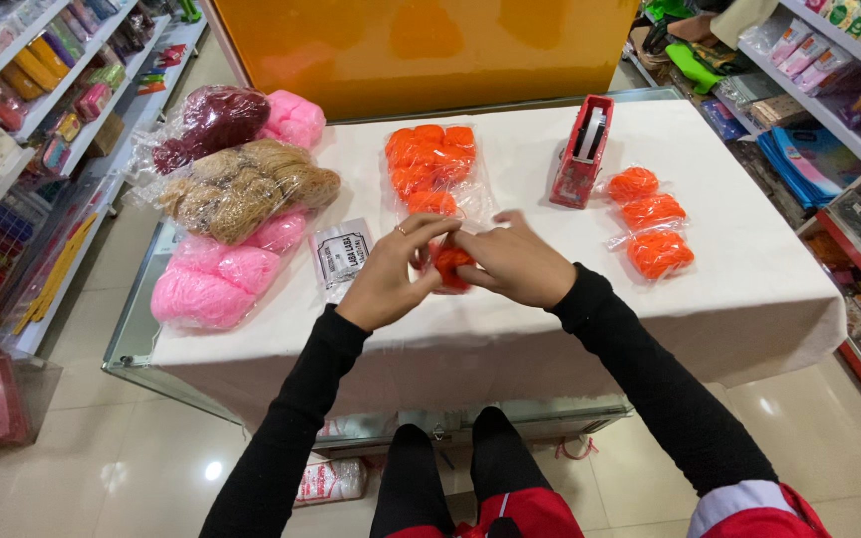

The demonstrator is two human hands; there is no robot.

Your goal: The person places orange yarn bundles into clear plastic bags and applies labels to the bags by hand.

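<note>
Above the white surface [510,319], the left hand [388,274] and right hand [515,264] both close their fingers [429,231] around a small orange yarn bundle [448,265] held between them, near the red tape dispenser [582,151].

Small orange yarn bundle [447,265], partly hidden, held above the white-covered table [749,289].

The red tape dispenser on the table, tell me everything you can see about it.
The red tape dispenser stands upright on the white tablecloth, toward the far side of the table, lying lengthwise away from the camera. It looks like hard plastic, a long narrow body with an open top where a pale roll sits. Nothing touches it but the cloth. A bag of orange yarn lies to its left, and three small orange packets to its right. Both hands are well clear of it.
</note>
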